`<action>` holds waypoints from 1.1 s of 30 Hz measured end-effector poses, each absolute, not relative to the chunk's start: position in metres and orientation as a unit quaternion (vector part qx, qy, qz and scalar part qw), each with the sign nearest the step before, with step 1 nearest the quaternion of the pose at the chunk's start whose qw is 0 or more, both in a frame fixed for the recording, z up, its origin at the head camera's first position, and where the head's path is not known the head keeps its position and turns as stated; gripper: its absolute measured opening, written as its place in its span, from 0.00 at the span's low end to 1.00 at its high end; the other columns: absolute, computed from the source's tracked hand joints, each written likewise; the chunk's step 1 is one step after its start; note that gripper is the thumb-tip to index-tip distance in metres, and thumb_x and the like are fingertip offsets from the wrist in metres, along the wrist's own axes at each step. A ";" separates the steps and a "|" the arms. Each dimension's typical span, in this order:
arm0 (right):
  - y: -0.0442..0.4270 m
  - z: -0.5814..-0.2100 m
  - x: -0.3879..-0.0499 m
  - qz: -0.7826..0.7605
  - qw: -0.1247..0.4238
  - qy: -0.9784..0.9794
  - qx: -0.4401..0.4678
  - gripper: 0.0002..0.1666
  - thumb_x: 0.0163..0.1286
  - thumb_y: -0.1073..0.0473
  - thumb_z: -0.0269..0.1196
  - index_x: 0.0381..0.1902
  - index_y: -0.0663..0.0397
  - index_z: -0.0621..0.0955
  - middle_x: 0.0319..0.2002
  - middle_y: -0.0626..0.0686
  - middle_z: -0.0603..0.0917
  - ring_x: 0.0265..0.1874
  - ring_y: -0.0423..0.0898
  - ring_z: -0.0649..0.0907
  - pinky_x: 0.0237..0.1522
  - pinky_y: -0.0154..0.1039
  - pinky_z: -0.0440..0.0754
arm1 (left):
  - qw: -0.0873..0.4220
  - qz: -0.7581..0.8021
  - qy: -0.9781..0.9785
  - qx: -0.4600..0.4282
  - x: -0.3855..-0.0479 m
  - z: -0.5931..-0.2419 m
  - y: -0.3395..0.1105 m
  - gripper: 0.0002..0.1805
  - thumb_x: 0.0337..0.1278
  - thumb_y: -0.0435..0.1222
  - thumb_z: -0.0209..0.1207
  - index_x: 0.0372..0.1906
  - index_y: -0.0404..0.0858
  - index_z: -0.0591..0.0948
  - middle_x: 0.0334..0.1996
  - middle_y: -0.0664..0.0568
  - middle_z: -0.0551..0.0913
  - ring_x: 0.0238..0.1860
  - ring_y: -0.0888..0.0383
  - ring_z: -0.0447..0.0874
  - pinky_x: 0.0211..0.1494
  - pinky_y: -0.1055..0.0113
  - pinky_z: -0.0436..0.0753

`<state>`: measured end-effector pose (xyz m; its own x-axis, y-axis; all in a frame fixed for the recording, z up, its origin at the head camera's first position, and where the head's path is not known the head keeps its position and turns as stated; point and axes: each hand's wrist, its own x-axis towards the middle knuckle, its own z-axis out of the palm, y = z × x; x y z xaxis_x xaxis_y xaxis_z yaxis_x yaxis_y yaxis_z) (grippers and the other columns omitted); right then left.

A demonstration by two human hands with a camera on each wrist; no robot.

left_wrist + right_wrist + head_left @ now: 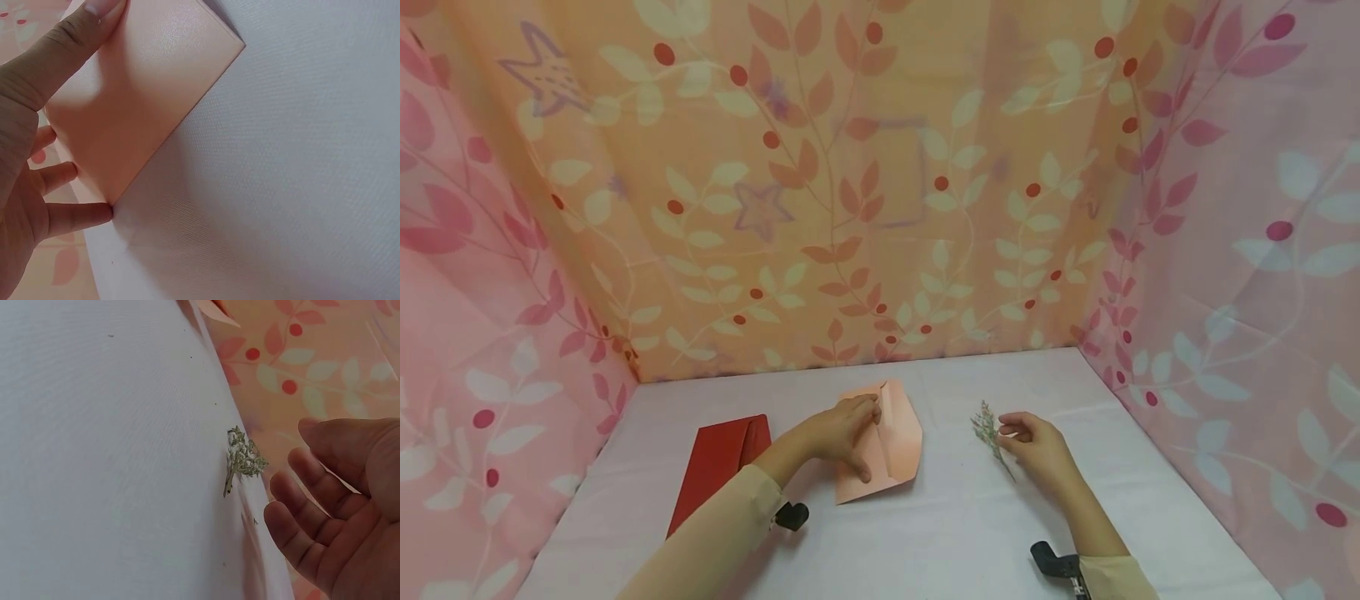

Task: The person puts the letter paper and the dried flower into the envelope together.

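A peach-pink envelope (904,437), its flap spread to the right, is near the middle of the white table. My left hand (847,433) holds it across its left part, thumb at the near side and fingers toward the far side. In the left wrist view the thumb lies on the envelope's face (156,81) and fingertips meet its edge. To the right, a small dried flower sprig (987,429) lies on the cloth. My right hand (1036,450) hovers beside it with loosely bent fingers; the right wrist view shows a gap between the fingertips and the sprig (244,456).
A red envelope (707,467) lies on the left side of the table, partly hidden by my left forearm. White cloth (955,533) covers the table. Leaf-patterned curtains (880,208) stand at the back and on both sides.
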<state>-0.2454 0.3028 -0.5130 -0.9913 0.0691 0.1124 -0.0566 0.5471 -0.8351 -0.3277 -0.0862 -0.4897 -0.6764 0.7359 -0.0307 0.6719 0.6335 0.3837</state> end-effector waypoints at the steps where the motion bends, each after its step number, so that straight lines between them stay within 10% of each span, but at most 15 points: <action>1: 0.304 -0.514 -0.245 0.474 0.065 -0.878 -0.005 0.23 0.68 0.60 0.70 0.58 0.62 0.81 0.45 0.57 0.87 0.40 0.47 0.84 0.36 0.34 0.83 | 0.093 0.172 0.900 0.390 -0.328 -0.490 -0.086 0.48 0.27 0.64 0.80 0.54 0.53 0.65 0.77 0.51 0.61 0.76 0.49 0.62 0.69 0.50 0.73; 33: 0.298 -0.536 -0.247 0.329 0.055 -0.942 -0.039 0.20 0.59 0.51 0.77 0.45 0.55 0.86 0.37 0.50 0.84 0.35 0.45 0.80 0.40 0.44 0.77 | 0.091 0.175 0.901 0.386 -0.326 -0.489 -0.086 0.50 0.26 0.63 0.81 0.55 0.52 0.66 0.79 0.47 0.59 0.77 0.48 0.59 0.73 0.49 0.70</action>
